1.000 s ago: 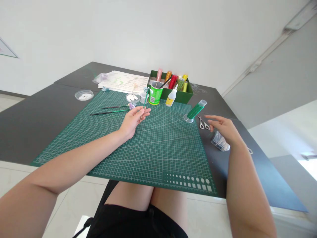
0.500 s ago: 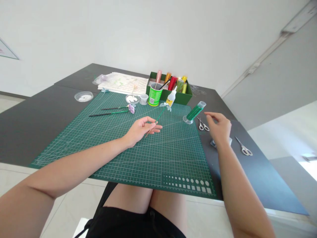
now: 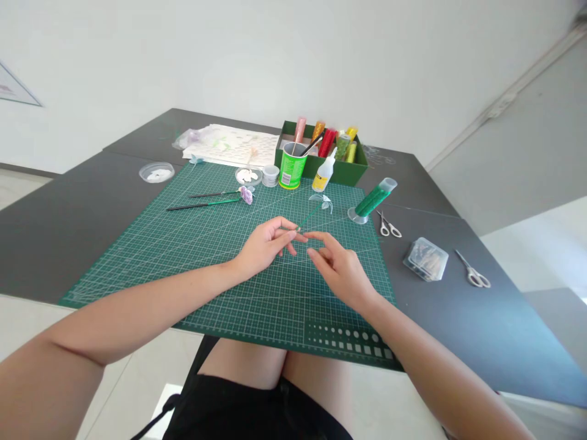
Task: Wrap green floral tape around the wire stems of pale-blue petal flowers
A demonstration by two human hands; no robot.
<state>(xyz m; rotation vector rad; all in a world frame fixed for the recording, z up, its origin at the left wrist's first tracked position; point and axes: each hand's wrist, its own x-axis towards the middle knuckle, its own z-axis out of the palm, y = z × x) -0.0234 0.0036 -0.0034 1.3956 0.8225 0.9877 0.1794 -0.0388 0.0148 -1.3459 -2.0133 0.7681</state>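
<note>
My left hand [image 3: 266, 245] pinches the lower end of a thin green stem [image 3: 310, 216] that carries a small pale flower [image 3: 323, 202] at its far tip. The stem slants up and to the right over the green cutting mat [image 3: 192, 256]. My right hand [image 3: 337, 269] has its fingertips at the same lower end of the stem, touching it beside the left fingers. Two more green stems [image 3: 202, 205] lie on the mat to the left, one ending in a purple flower [image 3: 247, 195].
A green cup [image 3: 291, 166], a glue bottle [image 3: 323, 175] and a green box of glitter tubes [image 3: 328, 153] stand at the mat's far edge. A tilted green bead tube [image 3: 372, 200], two scissors [image 3: 389, 225] [image 3: 472, 270] and a clear box [image 3: 425, 258] lie to the right. Small dishes [image 3: 156, 173] and papers [image 3: 232, 146] sit far left.
My left hand carried the flower stem rightward and tilted it down over the mat. My right hand left the scissors and clear box and came in to meet the stem's lower end.
</note>
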